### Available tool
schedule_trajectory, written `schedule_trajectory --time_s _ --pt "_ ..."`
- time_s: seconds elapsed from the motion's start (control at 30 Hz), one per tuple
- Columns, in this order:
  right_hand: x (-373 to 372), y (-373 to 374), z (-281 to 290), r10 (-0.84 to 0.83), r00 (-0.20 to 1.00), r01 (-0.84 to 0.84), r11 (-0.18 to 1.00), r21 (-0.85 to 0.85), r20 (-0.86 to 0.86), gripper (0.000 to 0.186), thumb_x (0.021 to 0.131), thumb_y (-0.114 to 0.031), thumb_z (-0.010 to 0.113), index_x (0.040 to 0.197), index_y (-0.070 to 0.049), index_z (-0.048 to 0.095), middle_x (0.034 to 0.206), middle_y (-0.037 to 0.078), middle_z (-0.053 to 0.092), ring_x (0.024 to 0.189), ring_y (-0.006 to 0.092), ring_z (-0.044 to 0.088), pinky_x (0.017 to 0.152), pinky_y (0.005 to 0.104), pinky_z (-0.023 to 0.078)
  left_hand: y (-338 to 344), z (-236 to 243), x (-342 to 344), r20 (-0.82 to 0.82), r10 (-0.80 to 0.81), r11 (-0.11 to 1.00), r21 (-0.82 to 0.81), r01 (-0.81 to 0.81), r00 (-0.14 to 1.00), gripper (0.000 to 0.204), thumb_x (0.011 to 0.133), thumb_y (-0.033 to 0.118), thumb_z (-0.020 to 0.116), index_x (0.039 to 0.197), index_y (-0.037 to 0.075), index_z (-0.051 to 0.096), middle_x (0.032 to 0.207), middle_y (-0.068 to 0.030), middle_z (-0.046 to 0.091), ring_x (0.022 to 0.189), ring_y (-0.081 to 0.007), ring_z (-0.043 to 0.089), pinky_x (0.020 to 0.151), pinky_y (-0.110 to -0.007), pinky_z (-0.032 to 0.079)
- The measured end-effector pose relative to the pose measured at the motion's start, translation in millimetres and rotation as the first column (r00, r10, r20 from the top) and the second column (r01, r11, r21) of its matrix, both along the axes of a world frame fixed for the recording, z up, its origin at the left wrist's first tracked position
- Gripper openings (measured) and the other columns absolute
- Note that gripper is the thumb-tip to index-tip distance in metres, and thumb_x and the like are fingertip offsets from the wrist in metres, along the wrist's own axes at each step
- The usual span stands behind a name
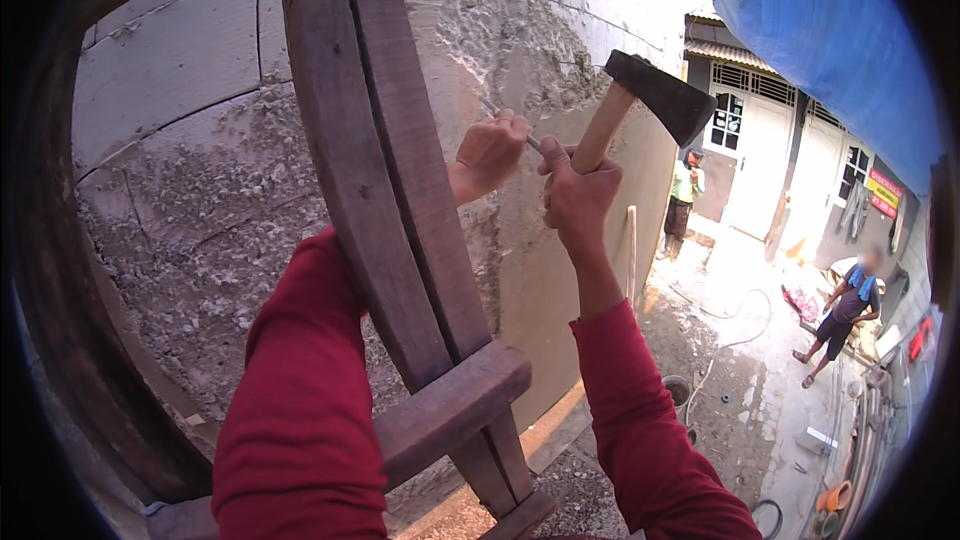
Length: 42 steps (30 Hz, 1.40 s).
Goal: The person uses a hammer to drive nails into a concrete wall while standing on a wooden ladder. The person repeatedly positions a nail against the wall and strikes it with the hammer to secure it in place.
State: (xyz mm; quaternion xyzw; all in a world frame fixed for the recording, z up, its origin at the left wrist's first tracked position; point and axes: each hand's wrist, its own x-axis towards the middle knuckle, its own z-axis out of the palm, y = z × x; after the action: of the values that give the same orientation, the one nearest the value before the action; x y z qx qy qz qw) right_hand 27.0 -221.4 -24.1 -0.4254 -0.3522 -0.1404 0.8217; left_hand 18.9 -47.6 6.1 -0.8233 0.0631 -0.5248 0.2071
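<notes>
My left hand reaches round behind the upright wooden beams and is closed on a thin metal rod, held against the rough, partly plastered wall. My right hand grips the wooden handle of a hatchet, whose dark head is raised to the right. The rod's near end meets my right hand by the thumb; whether that hand grips it too, I cannot tell. My left forearm passes left of the beams, above a short wooden crosspiece.
Below on the right is a paved yard. A person stands by the wall corner, another near bags and pipes. A bucket, a hose and orange pots lie around. A blue tarpaulin hangs at upper right.
</notes>
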Motion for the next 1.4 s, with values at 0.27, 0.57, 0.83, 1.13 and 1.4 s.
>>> schedule_trajectory --time_s 0.27,0.57,0.83,1.13,1.4 --pt "-6 -7 -5 0.011 1.0 -0.011 0.999 -0.03 -0.003 0.025 0.091 -0.018 0.077 0.084 0.005 0.069 0.069 0.004 0.067 0.059 0.0064 0.056 0.054 0.0247 0.043 -2 -2 0 -0.062 0.037 0.999 -0.003 -0.038 0.997 0.014 0.085 0.003 0.062 0.099 0.003 0.065 0.091 -0.0179 0.07 0.076 -0.0332 0.072 0.066 -0.042 0.059" --pt "-8 -47 -87 0.005 0.941 -0.014 1.0 0.024 0.337 0.032 0.105 -0.03 0.054 0.114 0.001 0.053 0.078 0.003 0.054 0.053 0.006 0.045 0.048 0.0255 0.037 2 5 -9 -0.022 -0.012 0.994 -0.109 0.01 1.0 0.022 0.084 0.001 0.062 0.105 0.004 0.064 0.093 -0.0162 0.072 0.084 -0.0315 0.072 0.071 -0.041 0.058" --pt "-17 -44 -86 -0.221 0.866 0.294 0.951 -0.099 0.448 0.026 0.105 -0.022 0.051 0.111 0.003 0.053 0.066 0.008 0.05 0.053 0.0165 0.048 0.05 0.033 0.04 12 9 -12 0.059 -0.054 0.993 -0.103 0.06 0.997 0.021 0.087 0.002 0.061 0.108 0.005 0.063 0.096 -0.0145 0.073 0.086 -0.0315 0.072 0.073 -0.042 0.057" --pt "9 -10 -77 -0.485 0.659 0.55 0.832 0.071 0.574 0.029 0.104 -0.022 0.054 0.085 -0.001 0.047 0.058 0.008 0.05 0.045 0.0193 0.051 0.044 0.038 0.037 -2 7 -11 0.06 -0.065 0.983 -0.168 0.074 0.996 0.02 0.088 0.003 0.061 0.108 0.005 0.064 0.087 -0.0179 0.072 0.081 -0.0344 0.071 0.07 -0.044 0.057" --pt "-34 -31 -54 -0.397 0.767 0.152 0.876 0.458 0.504 0.031 0.104 -0.03 0.055 0.088 -0.005 0.047 0.062 0.004 0.053 0.05 0.0172 0.053 0.044 0.0348 0.04 6 21 -12 0.042 -0.027 0.985 -0.169 0.034 0.999 0.018 0.089 0.005 0.061 0.107 0.004 0.063 0.087 -0.0188 0.071 0.078 -0.0365 0.071 0.069 -0.045 0.057"
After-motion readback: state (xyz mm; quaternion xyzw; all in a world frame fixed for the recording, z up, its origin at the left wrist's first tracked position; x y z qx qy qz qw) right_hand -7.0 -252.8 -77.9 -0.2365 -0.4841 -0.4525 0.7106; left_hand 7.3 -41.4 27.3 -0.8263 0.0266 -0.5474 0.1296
